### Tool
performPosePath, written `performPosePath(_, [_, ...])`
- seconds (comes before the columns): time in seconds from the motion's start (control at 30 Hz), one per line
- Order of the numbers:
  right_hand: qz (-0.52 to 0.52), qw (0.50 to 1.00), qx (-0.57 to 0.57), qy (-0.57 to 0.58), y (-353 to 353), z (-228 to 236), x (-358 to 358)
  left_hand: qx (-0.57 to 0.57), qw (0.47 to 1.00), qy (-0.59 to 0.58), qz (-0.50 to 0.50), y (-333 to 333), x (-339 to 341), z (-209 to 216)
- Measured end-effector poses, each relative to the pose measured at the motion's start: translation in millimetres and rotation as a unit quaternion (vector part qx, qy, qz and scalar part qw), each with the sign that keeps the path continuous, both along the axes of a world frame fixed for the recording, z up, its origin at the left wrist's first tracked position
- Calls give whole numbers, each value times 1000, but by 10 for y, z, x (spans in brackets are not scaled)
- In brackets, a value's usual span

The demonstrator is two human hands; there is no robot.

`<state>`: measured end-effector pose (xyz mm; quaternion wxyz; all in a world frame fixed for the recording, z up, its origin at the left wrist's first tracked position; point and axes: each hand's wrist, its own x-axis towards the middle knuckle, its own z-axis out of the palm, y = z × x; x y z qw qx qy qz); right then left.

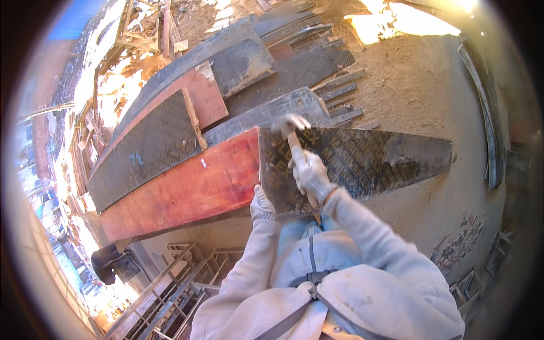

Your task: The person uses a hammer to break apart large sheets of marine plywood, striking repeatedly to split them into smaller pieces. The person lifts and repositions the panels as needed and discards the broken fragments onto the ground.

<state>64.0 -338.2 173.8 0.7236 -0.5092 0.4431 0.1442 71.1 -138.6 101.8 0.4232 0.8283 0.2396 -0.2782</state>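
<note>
My right hand (313, 177), in a pale knit glove, is closed around a claw hammer (294, 136). The hammer's metal head hangs slightly blurred over the black printed plywood panel (362, 158), near its left end. My left hand (262, 205), also gloved, grips the near left edge of that panel, where it meets a red-faced board (187, 180). The underside of the left fingers' grip is hidden. The red board runs off to the left, and the black panel's left end appears to lie over it.
Dark boards (147, 141) and narrow strips (343, 107) lie stacked beyond. Metal frames (170, 289) stand at lower left, near a dark-clothed person (107, 263). Long strips (484, 107) lie at right on dusty ground, with scattered scraps (464, 238) nearer me.
</note>
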Motion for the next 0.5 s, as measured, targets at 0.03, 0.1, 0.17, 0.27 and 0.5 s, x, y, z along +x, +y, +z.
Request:
performPosePath(0.03, [-35, 999, -26, -19, 38, 35, -52, 12, 1000, 6, 4, 30, -27, 28])
performPosePath(0.1, [-108, 971, -141, -162, 67, 40, -108, -60, 998, -27, 11, 36, -54, 0])
performPosePath(0.17, [-119, 964, -90, -219, 91, 31, -178, -3, 1000, 5, -1, 32, -69, -55])
performPosePath(0.27, [27, 971, -193, -138, 92, -20, -211, -53, 995, -78, 30, -16, -35, -168])
performPosePath(0.5, [-76, 970, -167, -160, 25, -18, -171, 41, 998, -48, -21, -200, 85, -67])
